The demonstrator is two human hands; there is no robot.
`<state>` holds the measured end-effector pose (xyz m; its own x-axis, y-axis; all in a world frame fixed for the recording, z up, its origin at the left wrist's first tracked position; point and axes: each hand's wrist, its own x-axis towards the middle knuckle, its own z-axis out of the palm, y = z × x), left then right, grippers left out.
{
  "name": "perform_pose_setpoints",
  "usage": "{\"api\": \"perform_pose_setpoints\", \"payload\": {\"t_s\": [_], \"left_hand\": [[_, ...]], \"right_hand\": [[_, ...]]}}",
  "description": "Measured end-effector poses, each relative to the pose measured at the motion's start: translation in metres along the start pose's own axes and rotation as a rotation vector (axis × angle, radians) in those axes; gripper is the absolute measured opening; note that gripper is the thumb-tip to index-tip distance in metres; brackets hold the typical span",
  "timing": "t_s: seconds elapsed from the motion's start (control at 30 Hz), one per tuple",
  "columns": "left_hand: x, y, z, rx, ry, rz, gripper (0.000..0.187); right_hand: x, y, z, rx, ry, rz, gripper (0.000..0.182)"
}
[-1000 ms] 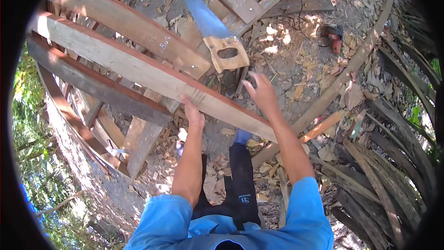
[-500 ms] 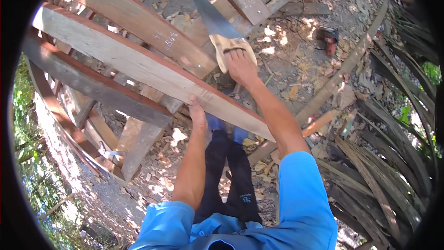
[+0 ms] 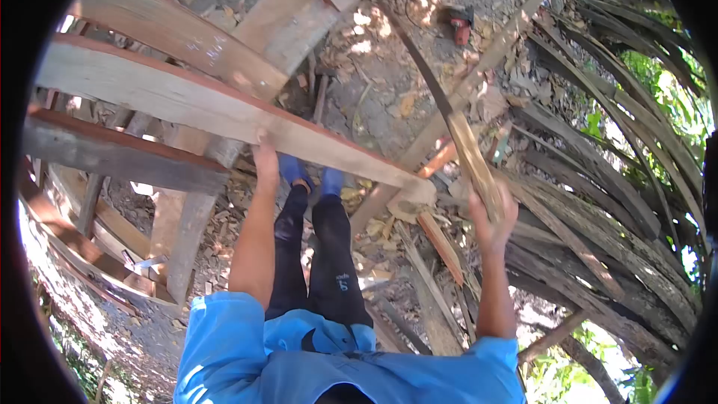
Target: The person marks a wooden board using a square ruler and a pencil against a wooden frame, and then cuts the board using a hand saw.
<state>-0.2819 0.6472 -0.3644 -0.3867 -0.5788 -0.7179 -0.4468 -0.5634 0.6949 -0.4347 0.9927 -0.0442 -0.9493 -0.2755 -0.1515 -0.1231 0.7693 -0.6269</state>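
Note:
A long wooden beam [image 3: 179,97] runs from the upper left down to the centre, its end right of my feet. My left hand [image 3: 265,158] is closed on the lower edge of this beam. Off to the right, my right hand [image 3: 492,213] is wrapped round the wooden handle of a handsaw [image 3: 428,78]. The saw's blade points up and left, seen nearly edge-on, and stands apart from the beam. Another plank [image 3: 187,41] with white chalk marks lies just above the beam.
A dark beam [image 3: 127,153] and a curved wooden frame [image 3: 82,239] are at the left. A red and black power tool [image 3: 461,28] rests on the ground at the top. Long dry fronds [image 3: 598,232] are piled at the right. Wood offcuts [image 3: 443,247] lie near my feet.
My right hand has carried the saw right and down, from above the beam to beyond its end, and the blade has turned edge-on. The view has shifted right. My left hand remains on the beam.

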Motion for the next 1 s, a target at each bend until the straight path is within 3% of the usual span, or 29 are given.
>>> {"api": "perform_pose_setpoints", "payload": {"t_s": [0.07,0.1,0.17,0.23,0.33,0.4,0.47,0.57,0.6,0.67,0.73,0.77,0.83,0.87,1.0], "left_hand": [[-0.014,0.023,0.008,0.061,0.064,-0.036,0.095],[-0.003,0.009,0.001,0.082,0.038,0.036,0.086],[0.005,0.005,-0.009,0.096,-0.006,0.096,0.078],[-0.003,0.023,-0.010,0.138,-0.046,0.065,0.081],[-0.011,0.042,-0.021,0.289,-0.081,0.019,0.083],[-0.011,0.054,-0.024,0.380,-0.077,0.024,0.084],[-0.010,0.071,-0.026,0.124,-0.050,0.026,0.084],[-0.007,0.099,-0.026,-0.233,-0.030,0.106,0.084],[-0.004,0.108,-0.031,-0.347,-0.004,0.158,0.085],[0.005,0.122,-0.034,-0.290,0.064,0.422,0.085],[-0.017,0.167,-0.026,-0.305,0.180,0.307,0.078],[0.016,0.147,-0.031,-0.363,0.204,0.419,0.082],[0.004,0.173,-0.034,-0.336,0.133,0.325,0.086],[0.003,0.174,-0.027,-0.357,0.214,0.376,0.087],[0.028,0.155,-0.029,-0.181,0.382,0.374,0.087]], "right_hand": [[-0.038,0.005,0.006,0.147,0.076,0.209,0.028],[-0.055,0.009,0.013,0.216,0.095,0.297,0.027],[-0.085,0.013,0.039,0.793,0.239,0.659,0.025],[-0.104,0.028,0.059,1.112,0.223,0.712,0.025],[-0.113,0.036,0.077,1.196,0.201,0.785,0.026],[-0.118,0.026,0.095,1.015,0.195,0.750,0.024],[-0.116,0.016,0.107,0.820,0.195,0.704,0.023],[-0.105,0.022,0.103,0.673,-0.219,0.690,0.027],[-0.101,0.015,0.101,0.608,-0.223,0.763,0.030],[-0.102,0.033,0.115,0.516,-0.309,0.691,0.032],[-0.109,0.050,0.131,0.487,-0.428,0.526,0.037],[-0.113,0.053,0.140,0.433,-0.425,0.461,0.038],[-0.117,0.054,0.155,0.329,-0.371,0.334,0.039],[-0.113,0.052,0.156,0.262,-0.364,0.251,0.043],[-0.085,0.052,0.155,0.189,-0.503,0.397,0.047]]}}
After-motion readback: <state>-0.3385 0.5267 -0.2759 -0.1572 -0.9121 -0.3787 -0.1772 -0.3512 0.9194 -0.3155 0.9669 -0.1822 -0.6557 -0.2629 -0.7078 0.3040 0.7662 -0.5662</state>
